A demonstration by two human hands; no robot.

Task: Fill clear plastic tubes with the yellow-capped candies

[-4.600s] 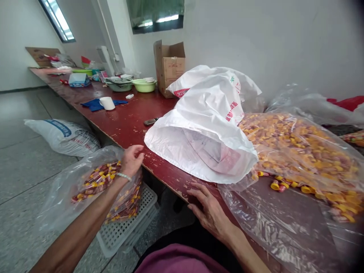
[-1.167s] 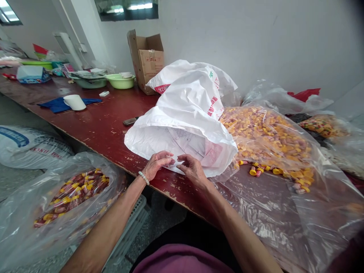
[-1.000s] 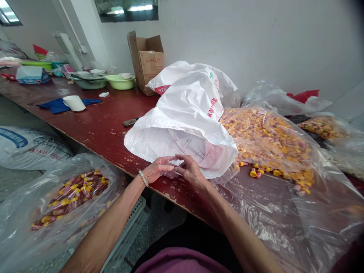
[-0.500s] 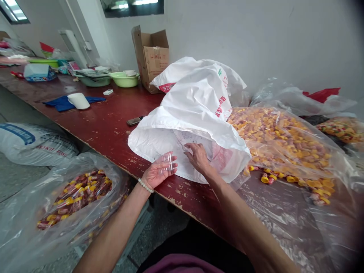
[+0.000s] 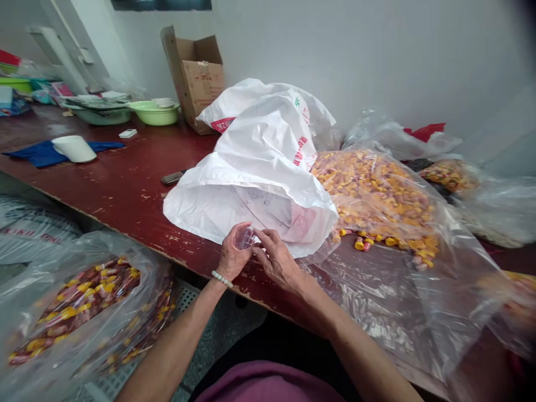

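My left hand [image 5: 235, 252], with a beaded bracelet at the wrist, curls round several clear plastic tubes [image 5: 245, 238]. The thumb and fingers of my right hand [image 5: 276, 258] are pinched together at the right end of these tubes; the fingers partly hide what they grip. Just beyond both hands lies a large white woven sack [image 5: 251, 151], its wide mouth facing me and its inside showing. On the right, a clear plastic bag [image 5: 372, 184] full of small yellow-capped pieces rests on the table, with several pieces [image 5: 363, 243] spilled at its front edge.
The red table [image 5: 125, 195] has chipped paint. At its back left stand an open cardboard box [image 5: 203, 84] and a green basin [image 5: 154, 114]. A phone [image 5: 172, 177] and a white roll [image 5: 74, 149] lie left of the sack. Below left sits another bag of yellow-capped pieces [image 5: 84, 301].
My right hand has drawn back from the sack's mouth to my left hand and meets the tubes there. My left hand has closed more round them. The view has turned right.
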